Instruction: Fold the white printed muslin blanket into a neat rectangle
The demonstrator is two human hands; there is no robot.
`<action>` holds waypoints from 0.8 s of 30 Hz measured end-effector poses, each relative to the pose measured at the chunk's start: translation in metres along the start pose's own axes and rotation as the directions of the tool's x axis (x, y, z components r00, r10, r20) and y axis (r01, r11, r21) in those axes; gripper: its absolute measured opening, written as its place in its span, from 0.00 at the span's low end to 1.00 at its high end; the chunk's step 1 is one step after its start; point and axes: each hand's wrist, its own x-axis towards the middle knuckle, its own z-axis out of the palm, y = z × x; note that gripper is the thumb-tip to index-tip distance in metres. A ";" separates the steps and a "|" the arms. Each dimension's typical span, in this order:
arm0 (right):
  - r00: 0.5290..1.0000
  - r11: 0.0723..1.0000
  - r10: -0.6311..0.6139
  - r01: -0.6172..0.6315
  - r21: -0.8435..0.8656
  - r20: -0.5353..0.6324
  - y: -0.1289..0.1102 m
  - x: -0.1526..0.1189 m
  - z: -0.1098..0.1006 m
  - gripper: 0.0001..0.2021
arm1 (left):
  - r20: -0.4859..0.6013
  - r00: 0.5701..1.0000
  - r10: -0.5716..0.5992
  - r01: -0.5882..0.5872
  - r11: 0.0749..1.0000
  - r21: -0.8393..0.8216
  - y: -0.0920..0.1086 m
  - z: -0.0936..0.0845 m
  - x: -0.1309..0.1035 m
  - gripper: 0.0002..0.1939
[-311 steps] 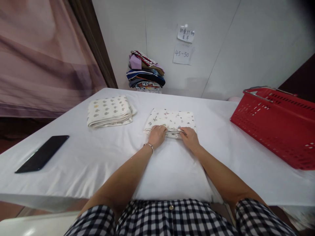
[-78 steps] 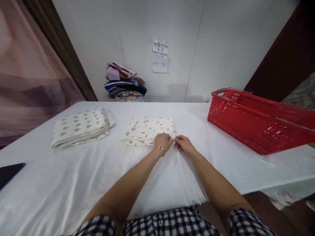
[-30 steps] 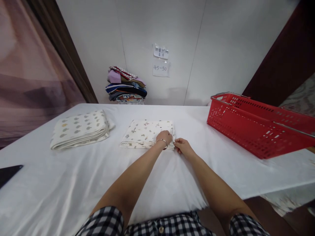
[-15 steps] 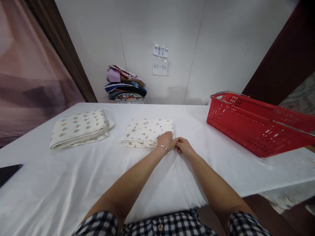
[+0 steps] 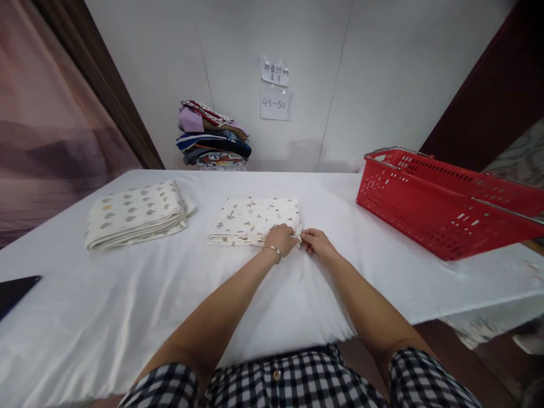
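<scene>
A folded white cloth (image 5: 255, 218) with small plant-like prints lies flat in the middle of the table. My left hand (image 5: 281, 239), with a bracelet at its wrist, grips the near right corner of this cloth. From the right side, my right hand (image 5: 317, 242) pinches the same corner's edge between thumb and fingers. The fingertips of both hands are close together, and the exact layers held are hidden. Further left sits a second folded cloth (image 5: 136, 212), white with grey rounded prints and one yellow one.
A red perforated basket (image 5: 408, 204) with metal handles stands at the right. Behind the table's far edge rises a pile of folded fabrics (image 5: 215, 136). The corner of a dark flat object (image 5: 17, 292) shows at the left. White cloth covers the table (image 5: 182, 317).
My left hand has slid slightly left and lower relative to the cloth's corner. My right hand stays at the edge. The whole view has tilted a little, so everything appears higher.
</scene>
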 end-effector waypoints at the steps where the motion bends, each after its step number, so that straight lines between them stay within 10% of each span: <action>1: 1.000 1.000 0.001 -0.001 -0.002 0.000 0.000 0.000 0.000 0.10 | 0.015 1.000 0.000 0.000 1.000 -0.018 -0.001 -0.001 0.001 0.12; 24: 1.000 0.983 0.016 -0.017 0.182 0.009 0.001 0.000 0.002 0.12 | -0.150 0.968 0.202 -0.189 0.977 0.096 -0.003 0.011 -0.014 0.14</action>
